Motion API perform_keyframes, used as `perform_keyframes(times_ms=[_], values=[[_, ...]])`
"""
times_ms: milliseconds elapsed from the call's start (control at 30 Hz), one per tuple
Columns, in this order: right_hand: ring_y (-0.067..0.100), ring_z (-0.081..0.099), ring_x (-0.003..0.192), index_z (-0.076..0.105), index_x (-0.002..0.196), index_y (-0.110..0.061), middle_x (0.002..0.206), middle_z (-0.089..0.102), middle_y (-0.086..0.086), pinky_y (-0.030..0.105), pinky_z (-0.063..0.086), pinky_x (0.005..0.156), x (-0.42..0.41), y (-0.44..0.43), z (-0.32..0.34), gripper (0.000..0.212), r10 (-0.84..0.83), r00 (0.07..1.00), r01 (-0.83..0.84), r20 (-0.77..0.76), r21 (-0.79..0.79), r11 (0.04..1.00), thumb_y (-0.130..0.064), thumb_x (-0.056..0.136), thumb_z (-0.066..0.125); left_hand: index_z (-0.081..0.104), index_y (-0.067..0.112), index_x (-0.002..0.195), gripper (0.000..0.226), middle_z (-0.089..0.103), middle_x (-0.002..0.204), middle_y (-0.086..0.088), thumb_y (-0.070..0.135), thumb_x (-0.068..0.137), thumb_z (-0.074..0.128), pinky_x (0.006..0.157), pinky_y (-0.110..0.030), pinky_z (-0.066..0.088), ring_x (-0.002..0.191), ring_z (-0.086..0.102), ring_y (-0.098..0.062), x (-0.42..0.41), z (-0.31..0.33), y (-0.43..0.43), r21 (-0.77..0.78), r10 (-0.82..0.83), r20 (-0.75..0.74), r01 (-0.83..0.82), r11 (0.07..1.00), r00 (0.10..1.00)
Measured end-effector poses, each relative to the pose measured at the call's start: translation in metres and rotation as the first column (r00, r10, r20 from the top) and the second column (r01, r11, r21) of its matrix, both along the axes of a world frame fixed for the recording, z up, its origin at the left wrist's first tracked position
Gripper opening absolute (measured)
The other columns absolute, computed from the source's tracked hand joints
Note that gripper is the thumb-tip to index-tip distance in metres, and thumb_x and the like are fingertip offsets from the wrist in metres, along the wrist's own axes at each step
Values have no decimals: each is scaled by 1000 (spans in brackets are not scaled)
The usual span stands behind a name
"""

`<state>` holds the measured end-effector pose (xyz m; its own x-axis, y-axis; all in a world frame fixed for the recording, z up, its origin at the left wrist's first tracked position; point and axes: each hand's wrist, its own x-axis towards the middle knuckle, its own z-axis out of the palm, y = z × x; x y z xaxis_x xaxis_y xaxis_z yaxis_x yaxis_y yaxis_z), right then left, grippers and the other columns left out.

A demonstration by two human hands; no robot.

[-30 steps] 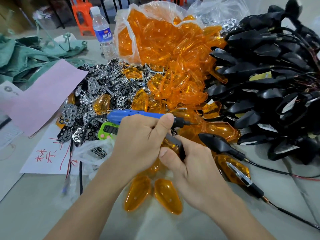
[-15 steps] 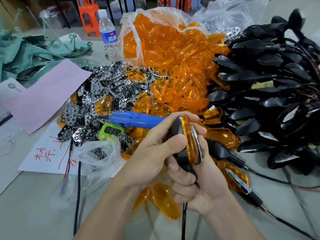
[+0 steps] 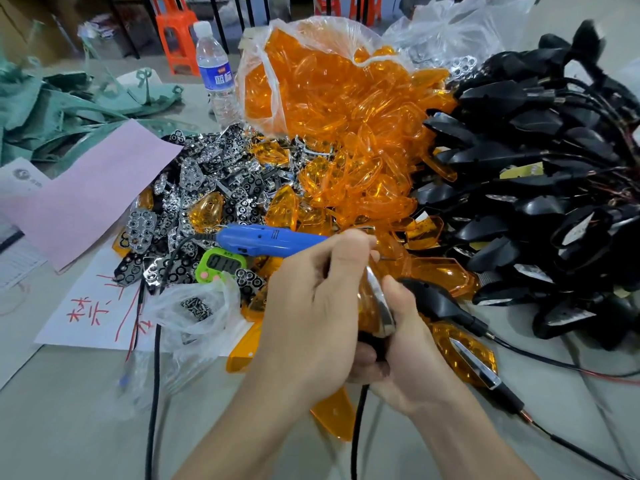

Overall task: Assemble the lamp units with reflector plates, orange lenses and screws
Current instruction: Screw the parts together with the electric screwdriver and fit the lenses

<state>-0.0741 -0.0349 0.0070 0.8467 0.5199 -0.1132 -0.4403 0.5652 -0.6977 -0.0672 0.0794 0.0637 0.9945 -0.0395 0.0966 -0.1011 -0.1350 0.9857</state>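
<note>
**Lamp** (image 3: pixel 379 306): near centre, held upright between both hands, its orange lens and chrome strip edge-on to the viewer.

**Right hand** (image 3: pixel 412 351): wraps the lamp's black base from below and from the right, with the thumb up beside the chrome strip. The lamp's cable (image 3: pixel 356 431) hangs toward the near edge of the table (image 3: pixel 69 427).

**Left hand** (image 3: pixel 308 306): just left of the lamp and covering its left side. Its fingers are curled round the front of a blue driver (image 3: pixel 266 239), whose body sticks out to the left. The bit is mostly hidden behind the fingers, so contact with the lamp cannot be told.

**Surroundings:**
- Just right of the hands lie a black housing (image 3: pixel 436 299) and, nearer, a finished unit (image 3: pixel 464 355) with its lead.
- Far right is a heap of black housings (image 3: pixel 536 185) with wires.
- Far centre is a clear bag spilling lenses (image 3: pixel 346 116).
- Left of these is a pile of shiny plates (image 3: pixel 207 188).
- On the near side of the plates, left of the left hand, are a green timer (image 3: pixel 221 263) and a small bag of screws (image 3: pixel 194 306).
- The screw bag rests on a white sheet (image 3: pixel 93 306) with red writing.
- A pink sheet (image 3: pixel 90 192) lies further left, and green cloth (image 3: pixel 52 105) is at far left.
- A bottle (image 3: pixel 214 71) stands at the far side, just left of the lens bag.
</note>
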Motion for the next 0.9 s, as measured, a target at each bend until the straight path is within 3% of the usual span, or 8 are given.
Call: perform_keyframes(times_ms=[100,200,267,433,533,700,800,900], values=[[51,56,69,65,84,-17,77,57,30,37,42,63,-8,9,-4,71,-187,964,232,191,-250,940,-87,73,61,72,17,76,62,72,73,0,70,92,44,55,-24,52,61,64,-15,-3,-3,-9,7,134,130,-137,991,982],[6,70,69,72,82,-46,81,74,-10,21,56,63,-10,12,-8,58,-283,916,381,285,-394,836,-97,59,58,69,13,67,53,70,65,0,48,101,48,53,-12,42,53,57,-6,1,-6,-12,-93,170,171,-156,983,970],[2,67,71,72,84,-47,82,73,-10,25,56,64,-9,14,-10,59,-287,910,401,301,-454,795,-97,60,55,69,9,66,53,70,64,-1,41,102,49,54,-12,43,54,59,-7,5,-9,-11,-113,156,174,-138,984,972],[53,50,71,67,96,-22,82,54,34,64,49,60,-10,23,-2,74,-309,932,360,188,-397,844,-91,73,52,70,7,64,56,66,56,4,40,102,48,58,-8,43,52,56,-6,17,-13,-7,-43,96,185,-89,995,978],[30,32,56,67,80,-28,65,43,13,36,35,51,-5,20,2,55,-256,964,265,75,-399,878,-81,81,54,71,1,68,58,62,47,3,36,107,47,55,-14,43,44,51,-12,31,-16,0,-45,31,-8,-31,999,1000],[9,23,48,53,129,-5,64,37,1,21,22,46,5,10,13,66,-95,990,64,-109,-255,965,-59,90,61,73,0,73,57,74,69,-17,37,107,46,65,-23,53,69,70,-24,52,-14,7,-59,-25,-214,12,998,976],[7,25,41,61,107,-8,59,36,-2,20,23,40,7,6,16,51,-59,981,29,-186,-160,987,-56,92,57,77,12,79,53,78,88,-17,50,104,49,74,-36,52,89,72,-40,59,-19,13,-67,-130,-285,115,991,950],[2,29,35,59,92,-10,57,33,-5,16,26,34,12,-1,21,51,89,966,-62,-242,115,991,-61,95,54,79,20,105,35,71,110,-24,46,96,57,87,-49,48,96,61,-40,58,-25,24,-355,-350,-287,240,904,892]])
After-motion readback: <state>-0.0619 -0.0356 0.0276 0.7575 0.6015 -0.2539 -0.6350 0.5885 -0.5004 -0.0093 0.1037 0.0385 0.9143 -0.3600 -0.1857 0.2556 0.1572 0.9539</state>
